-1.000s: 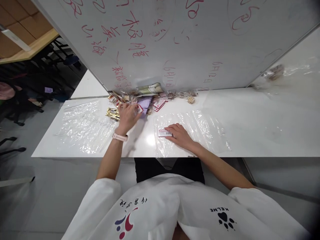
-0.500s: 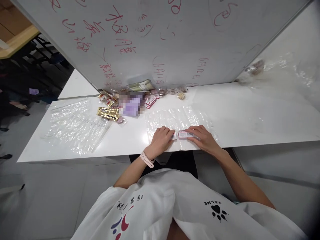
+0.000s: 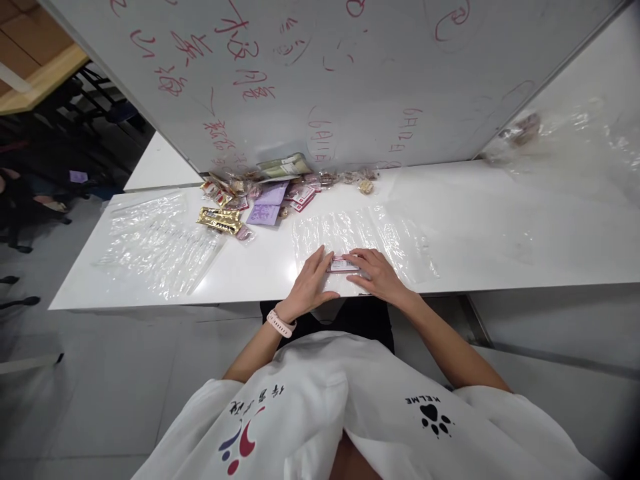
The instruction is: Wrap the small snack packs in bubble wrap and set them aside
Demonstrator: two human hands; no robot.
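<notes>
A small flat packet, white with red edges and printed text, lies between my hands over a clear plastic bag. My left hand has its fingers stretched out, their tips touching the packet's left end, with the thumb apart below. At the right end, my right hand has its fingers over the packet's upper edge and the thumb by its lower side. Whether one packet or a stack lies there, I cannot tell. The clear bags continue to the right of my right hand.
More clear plastic bags lie at the left of the white table. Along the whiteboard sit gold packets, purple cards, red-and-white packets, a green packet and small wrapped snacks.
My hands have come closer together. Two separate red-and-white packets, one in each hand before, now show as a single packet or stack between them. My left fingers have straightened and the thumb has spread.
</notes>
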